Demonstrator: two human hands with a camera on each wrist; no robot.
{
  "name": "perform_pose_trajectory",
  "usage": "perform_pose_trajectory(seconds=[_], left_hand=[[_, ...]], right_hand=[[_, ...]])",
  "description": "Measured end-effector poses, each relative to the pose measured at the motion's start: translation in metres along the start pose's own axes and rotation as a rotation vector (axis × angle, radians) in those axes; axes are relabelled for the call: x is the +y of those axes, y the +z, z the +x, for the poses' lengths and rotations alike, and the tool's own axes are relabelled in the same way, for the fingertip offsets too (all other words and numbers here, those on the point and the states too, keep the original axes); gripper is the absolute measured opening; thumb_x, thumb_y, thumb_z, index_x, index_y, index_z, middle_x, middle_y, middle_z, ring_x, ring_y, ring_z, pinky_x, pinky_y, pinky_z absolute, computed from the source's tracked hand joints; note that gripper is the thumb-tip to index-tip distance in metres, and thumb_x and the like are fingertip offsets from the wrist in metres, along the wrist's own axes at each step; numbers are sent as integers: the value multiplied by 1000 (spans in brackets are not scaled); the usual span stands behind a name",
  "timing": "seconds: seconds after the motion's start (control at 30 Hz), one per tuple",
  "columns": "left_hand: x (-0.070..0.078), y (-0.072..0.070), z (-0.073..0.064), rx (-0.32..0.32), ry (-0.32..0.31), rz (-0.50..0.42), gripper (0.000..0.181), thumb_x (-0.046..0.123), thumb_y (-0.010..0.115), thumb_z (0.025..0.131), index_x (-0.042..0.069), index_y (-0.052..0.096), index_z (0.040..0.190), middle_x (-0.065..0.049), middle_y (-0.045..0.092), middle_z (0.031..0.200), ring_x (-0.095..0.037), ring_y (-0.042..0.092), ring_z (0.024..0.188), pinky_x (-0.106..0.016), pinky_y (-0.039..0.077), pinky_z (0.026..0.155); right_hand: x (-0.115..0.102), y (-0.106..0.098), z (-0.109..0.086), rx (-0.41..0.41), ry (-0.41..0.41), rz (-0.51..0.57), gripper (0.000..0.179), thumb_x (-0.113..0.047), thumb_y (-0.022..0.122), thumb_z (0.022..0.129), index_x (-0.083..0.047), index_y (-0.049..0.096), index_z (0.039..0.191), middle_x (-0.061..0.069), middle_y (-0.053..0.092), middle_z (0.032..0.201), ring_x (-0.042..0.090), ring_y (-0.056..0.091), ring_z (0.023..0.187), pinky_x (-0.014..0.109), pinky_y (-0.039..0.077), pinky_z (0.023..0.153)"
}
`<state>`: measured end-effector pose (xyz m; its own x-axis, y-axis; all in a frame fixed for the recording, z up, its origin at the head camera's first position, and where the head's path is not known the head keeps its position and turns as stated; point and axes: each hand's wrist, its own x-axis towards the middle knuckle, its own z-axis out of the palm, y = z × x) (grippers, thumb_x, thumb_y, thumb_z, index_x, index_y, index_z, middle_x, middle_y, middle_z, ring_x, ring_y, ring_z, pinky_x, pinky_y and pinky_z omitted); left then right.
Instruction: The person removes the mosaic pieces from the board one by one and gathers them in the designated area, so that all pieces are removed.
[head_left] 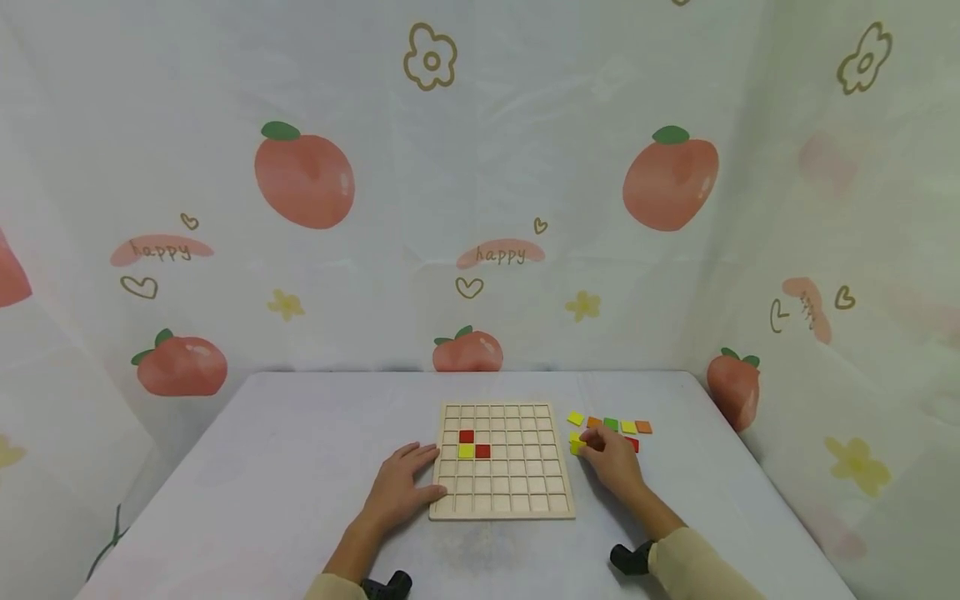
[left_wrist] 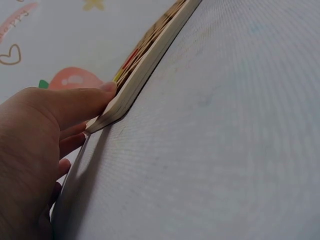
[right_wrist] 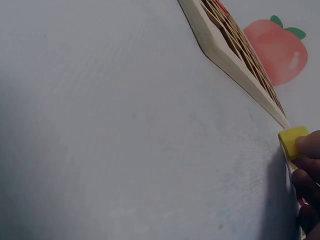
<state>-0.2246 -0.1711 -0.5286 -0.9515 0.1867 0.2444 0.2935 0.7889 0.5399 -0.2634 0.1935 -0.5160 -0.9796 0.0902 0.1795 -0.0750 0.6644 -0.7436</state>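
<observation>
A wooden grid board (head_left: 504,515) lies on the table, bearing a red tile (head_left: 467,437), a yellow tile (head_left: 467,451) below it and a second red tile (head_left: 482,451) to that one's right. My left hand (head_left: 399,485) rests against the board's left edge; its thumb (left_wrist: 82,105) touches the rim, the other fingers stretched along the side. Right of the board, my right hand (head_left: 617,464) pinches a square yellow tile (right_wrist: 292,141) between thumb and fingers, just above the table. Other right-hand fingers are partly cut off in the right wrist view.
Around the right hand lie loose tiles: a yellow one (head_left: 575,418), a green one (head_left: 611,424), an orange one (head_left: 643,427) and several more, some partly covered by the hand. A fruit-patterned curtain (head_left: 390,208) hangs behind the white table (head_left: 300,450).
</observation>
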Motion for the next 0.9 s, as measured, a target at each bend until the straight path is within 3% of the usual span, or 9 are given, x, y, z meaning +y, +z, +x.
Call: perform_pose_trajectory(seconds=[0.9], left_hand=[[1,0,0,-25,-43,-4,65,43,76,78,12,61,133,-2,58,136,-32,39,135,-59,30,106]], right_hand=[[9,-7,0,-96,-21,-40,13,-3,73,83,-10,69,93,-1,60,85,18,54,81,32,49,72]])
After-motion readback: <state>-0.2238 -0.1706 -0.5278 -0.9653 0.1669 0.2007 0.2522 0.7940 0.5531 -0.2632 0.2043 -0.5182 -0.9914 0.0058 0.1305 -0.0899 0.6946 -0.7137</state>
